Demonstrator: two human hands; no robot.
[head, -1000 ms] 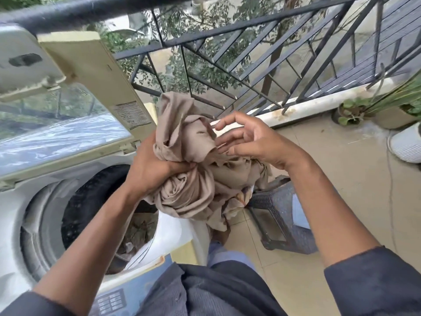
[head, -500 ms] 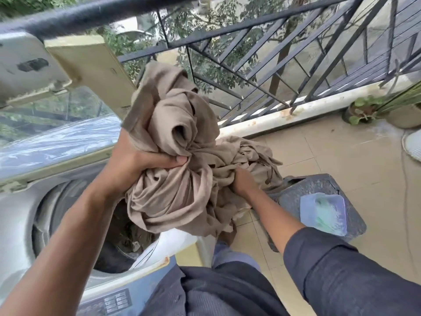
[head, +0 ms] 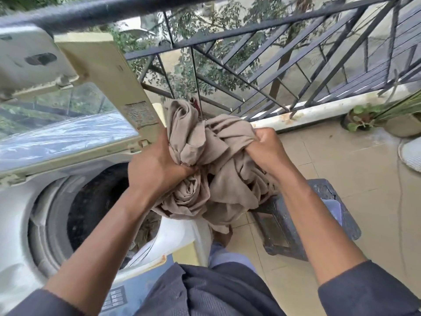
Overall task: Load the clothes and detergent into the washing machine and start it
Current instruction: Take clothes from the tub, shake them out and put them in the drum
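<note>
Washing machine [head: 20, 220]: at 9 o'clock, lid raised, drum open.
Beige garment [head: 216, 160]: centre, bunched above the drum's right rim.
Left hand [head: 155, 169] and right hand [head: 266, 147]: both clenched in the cloth.
Advice: gather trailing folds, lower leftward into the drum.
Stool [head: 323, 215]: 4 o'clock, tiled balcony floor; railing at 12.

Soft, matt beige cloth [head: 225, 160], heavily creased. Yellowed plastic washer lid [head: 107, 71] with glossy clear pane. Dark painted metal railing [head: 262, 26]. Smooth matt floor tiles [head: 355, 179].
</note>
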